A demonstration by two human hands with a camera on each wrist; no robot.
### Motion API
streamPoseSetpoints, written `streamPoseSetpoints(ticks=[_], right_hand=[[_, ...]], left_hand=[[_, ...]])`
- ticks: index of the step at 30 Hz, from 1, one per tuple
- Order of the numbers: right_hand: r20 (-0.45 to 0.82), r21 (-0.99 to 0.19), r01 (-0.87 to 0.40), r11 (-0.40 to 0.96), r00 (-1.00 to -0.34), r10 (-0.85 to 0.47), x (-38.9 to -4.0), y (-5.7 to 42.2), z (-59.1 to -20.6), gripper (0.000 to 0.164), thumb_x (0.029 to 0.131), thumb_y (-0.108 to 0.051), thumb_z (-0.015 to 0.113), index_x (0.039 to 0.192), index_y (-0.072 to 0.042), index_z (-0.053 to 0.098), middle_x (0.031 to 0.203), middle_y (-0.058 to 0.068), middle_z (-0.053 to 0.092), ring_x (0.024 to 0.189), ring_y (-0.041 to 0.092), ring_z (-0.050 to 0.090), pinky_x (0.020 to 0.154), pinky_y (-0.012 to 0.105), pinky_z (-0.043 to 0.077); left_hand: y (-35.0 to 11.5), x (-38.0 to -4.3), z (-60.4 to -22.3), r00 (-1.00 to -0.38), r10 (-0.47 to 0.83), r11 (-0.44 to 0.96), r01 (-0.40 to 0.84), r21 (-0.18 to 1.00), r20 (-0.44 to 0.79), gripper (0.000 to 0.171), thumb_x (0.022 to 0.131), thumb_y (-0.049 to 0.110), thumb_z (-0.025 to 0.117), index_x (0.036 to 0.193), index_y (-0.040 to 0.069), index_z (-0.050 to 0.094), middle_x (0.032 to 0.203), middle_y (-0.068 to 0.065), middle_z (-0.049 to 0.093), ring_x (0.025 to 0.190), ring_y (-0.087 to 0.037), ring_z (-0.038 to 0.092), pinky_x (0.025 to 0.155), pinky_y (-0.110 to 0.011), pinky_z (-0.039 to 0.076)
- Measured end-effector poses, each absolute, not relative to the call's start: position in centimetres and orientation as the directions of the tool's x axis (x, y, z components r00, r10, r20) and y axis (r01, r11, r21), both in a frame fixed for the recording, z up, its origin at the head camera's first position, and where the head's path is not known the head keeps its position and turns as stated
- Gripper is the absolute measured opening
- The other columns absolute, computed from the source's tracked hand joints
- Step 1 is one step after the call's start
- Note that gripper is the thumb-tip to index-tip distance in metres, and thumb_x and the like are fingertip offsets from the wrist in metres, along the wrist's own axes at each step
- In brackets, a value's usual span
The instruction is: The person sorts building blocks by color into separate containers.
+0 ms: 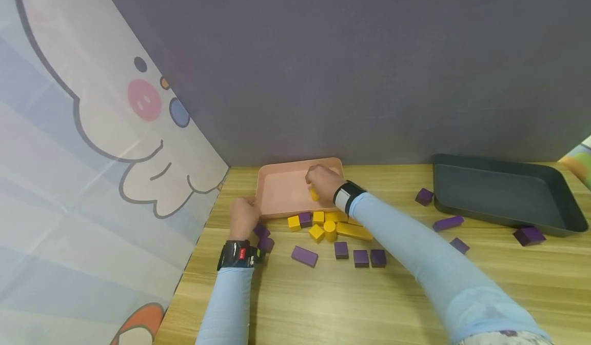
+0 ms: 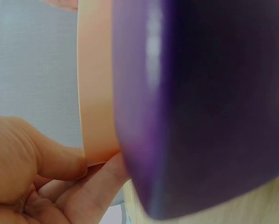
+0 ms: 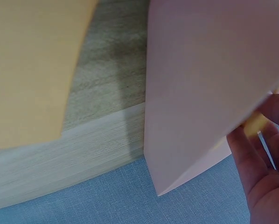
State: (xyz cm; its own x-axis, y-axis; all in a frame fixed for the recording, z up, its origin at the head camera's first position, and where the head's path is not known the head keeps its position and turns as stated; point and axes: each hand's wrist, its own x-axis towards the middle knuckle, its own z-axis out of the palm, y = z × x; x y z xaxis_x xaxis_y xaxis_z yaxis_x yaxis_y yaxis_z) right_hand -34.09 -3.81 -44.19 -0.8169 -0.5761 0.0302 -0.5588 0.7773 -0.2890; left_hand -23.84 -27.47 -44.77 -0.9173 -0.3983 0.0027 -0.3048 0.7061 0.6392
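At the left end of the pink tray [image 1: 288, 215], my left hand [image 1: 243, 218] pinches its rim; the left wrist view shows thumb and fingers on the tray wall [image 2: 96, 93]. My right hand [image 1: 324, 182] is over the tray's right part, fingers pointing down. It holds a small yellow block [image 1: 314, 194], also seen between the fingers in the right wrist view, where its shape is mostly hidden. A purple block [image 2: 214, 107] looms large beside the left hand. Along the tray's front side lie yellow blocks, among them a cylinder [image 1: 330, 230] and a long bar [image 1: 354, 231].
Several purple blocks lie nearer me, including a flat one [image 1: 304, 256] and a cube [image 1: 341, 250]. A dark grey tray [image 1: 498, 219] stands at the right, with purple blocks around it, one a bar [image 1: 448, 223]. A grey wall [image 1: 346, 68] rises behind.
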Motion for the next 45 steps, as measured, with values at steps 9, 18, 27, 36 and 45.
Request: streamPoseSetpoints(ticks=[9,18,27,36,45], right_hand=[[0.049,-0.323,-0.576,0.751,-0.803,-0.594,-34.4,-2.9,-43.8,0.040,0.091,0.003,0.075,0.129,-0.011,0.073,0.135,0.007,0.070,0.126,0.025,0.064,0.115,0.040,0.050],[0.148,-0.346,-0.617,0.707,-0.780,-0.608,-34.2,0.4,-41.3,0.031,0.098,-0.007,0.068,0.129,-0.007,0.073,0.142,0.010,0.066,0.136,0.032,0.057,0.119,0.047,0.046],[0.240,-0.281,-0.646,0.709,-0.763,-0.600,-32.7,5.6,-40.7,0.035,0.098,-0.018,0.072,0.131,-0.006,0.071,0.147,0.016,0.061,0.138,0.037,0.055,0.116,0.052,0.047],[0.201,-0.242,-0.630,0.738,-0.777,-0.596,-28.6,9.3,-42.0,0.047,0.096,-0.027,0.075,0.139,-0.008,0.067,0.158,0.019,0.051,0.149,0.041,0.043,0.120,0.058,0.041],[0.101,-0.286,-0.662,0.693,-0.740,-0.665,-23.0,14.1,-45.1,0.073,0.096,-0.039,0.075,0.160,-0.025,0.043,0.176,0.013,0.015,0.161,0.045,0.017,0.122,0.072,0.025]], left_hand=[[-26.9,-24.1,-44.6,-0.913,-0.408,0.699,-0.322,0.638,-0.014,0.041,0.091,-0.001,0.060,0.131,-0.004,0.068,0.134,-0.026,0.068,0.112,-0.039,0.073,0.091,-0.046,0.062],[-27.3,-24.1,-44.8,-0.916,-0.401,0.708,-0.306,0.637,0.006,0.041,0.091,-0.001,0.059,0.130,-0.006,0.068,0.134,-0.028,0.067,0.115,-0.042,0.071,0.095,-0.050,0.060],[-28.3,-24.7,-45.2,-0.920,-0.392,0.719,-0.294,0.630,0.019,0.042,0.089,0.000,0.054,0.128,-0.007,0.069,0.132,-0.029,0.068,0.110,-0.042,0.072,0.089,-0.047,0.061],[-28.5,-25.0,-45.0,-0.907,-0.422,0.717,-0.343,0.607,-0.013,0.041,0.093,0.001,0.054,0.130,-0.005,0.069,0.132,-0.028,0.068,0.103,-0.038,0.074,0.080,-0.041,0.062],[-28.9,-24.9,-45.0,-0.916,-0.402,0.712,-0.327,0.621,-0.022,0.039,0.092,0.004,0.059,0.129,-0.006,0.069,0.126,-0.029,0.071,0.099,-0.037,0.074,0.081,-0.041,0.062]])
